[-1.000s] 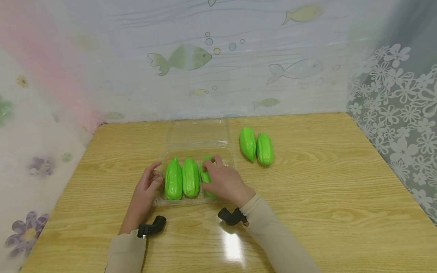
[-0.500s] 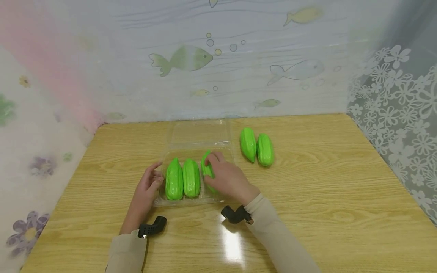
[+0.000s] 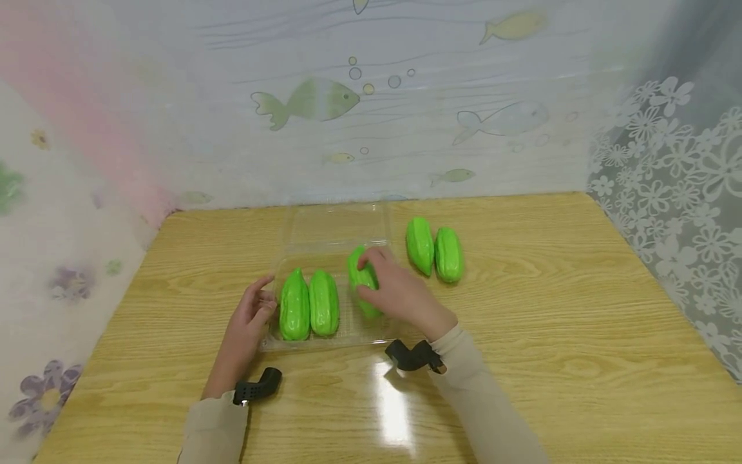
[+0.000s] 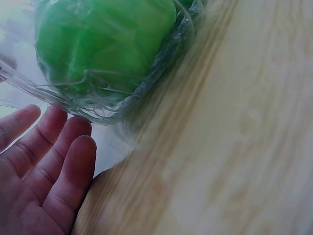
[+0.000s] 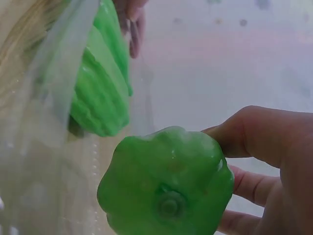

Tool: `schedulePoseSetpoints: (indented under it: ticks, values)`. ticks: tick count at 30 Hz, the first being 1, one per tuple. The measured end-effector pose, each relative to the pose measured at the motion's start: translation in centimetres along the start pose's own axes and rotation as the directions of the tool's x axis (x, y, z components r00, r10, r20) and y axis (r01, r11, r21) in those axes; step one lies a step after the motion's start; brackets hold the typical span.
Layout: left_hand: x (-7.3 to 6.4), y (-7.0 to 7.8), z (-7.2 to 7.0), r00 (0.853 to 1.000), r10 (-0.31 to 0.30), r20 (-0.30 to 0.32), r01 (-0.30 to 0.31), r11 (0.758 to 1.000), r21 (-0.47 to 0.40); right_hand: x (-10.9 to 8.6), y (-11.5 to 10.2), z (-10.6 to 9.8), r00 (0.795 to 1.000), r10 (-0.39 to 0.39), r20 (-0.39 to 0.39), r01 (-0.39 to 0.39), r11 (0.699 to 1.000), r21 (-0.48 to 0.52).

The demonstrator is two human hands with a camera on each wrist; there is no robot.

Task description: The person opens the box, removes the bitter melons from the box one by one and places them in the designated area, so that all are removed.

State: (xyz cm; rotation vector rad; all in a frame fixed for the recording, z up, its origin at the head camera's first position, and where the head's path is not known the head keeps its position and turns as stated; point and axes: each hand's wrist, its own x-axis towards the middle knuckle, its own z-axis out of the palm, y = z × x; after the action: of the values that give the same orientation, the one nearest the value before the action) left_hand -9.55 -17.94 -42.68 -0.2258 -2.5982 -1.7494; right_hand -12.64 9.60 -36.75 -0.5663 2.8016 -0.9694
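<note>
At the centre of the head view, your right hand (image 3: 400,290) clamps a glossy green fruit (image 3: 362,277) between thumb and fingers, above the right part of an open clear container (image 3: 349,322); whether the fruit's lower end clears the container floor, you cannot tell. The right wrist view shows its rounded end at bottom centre (the digits' far contact is hidden).

Your left hand (image 3: 249,319), left of centre, has loosely bent fingers apart and grasps nothing; the left wrist view puts them at the container's corner, touching or just beside it.

Two more fruits, the far-left fruit (image 3: 294,306) and its neighbour (image 3: 324,303), lie side by side inside.

The smooth skin could slip in your pinch and let the fruit tilt or drop onto the thin rim. Because your left hand has no hold, a bump could slide the container or flip its lid (image 3: 339,225). A wide swing toward the upper right could knock the pair of loose fruits (image 3: 420,246) and roll them across the table (image 3: 551,309)
</note>
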Motion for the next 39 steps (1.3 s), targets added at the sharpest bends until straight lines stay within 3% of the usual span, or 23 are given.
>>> schedulePoseSetpoints:
  ticks: [4,18,23,29,39]
  values:
    - [-0.2,1.4,0.1,1.0,-0.009,0.006,0.009,1.0,-0.014,-0.2,0.4,-0.8,1.0,-0.001,-0.01,0.001,0.999,0.042]
    - [-0.4,2.0,0.1,1.0,-0.009,-0.001,0.009,1.0,0.011,-0.5,1.9,-2.7,0.997,0.033,-0.072,-0.02,0.984,0.176]
    - [-0.5,2.0,0.1,1.0,-0.017,-0.004,0.017,1.0,0.014,-0.4,2.8,-3.1,0.997,0.04,-0.066,-0.02,0.959,0.282]
    - [-0.5,1.9,0.2,1.0,-0.02,-0.012,0.021,1.0,0.019,-0.5,3.6,-3.5,0.994,0.097,-0.052,-0.072,0.928,0.367]
    - [-0.4,1.9,0.3,1.0,-0.027,-0.015,0.028,0.999,0.018,-0.5,5.0,-4.2,0.99,0.116,-0.08,-0.078,0.923,0.377]
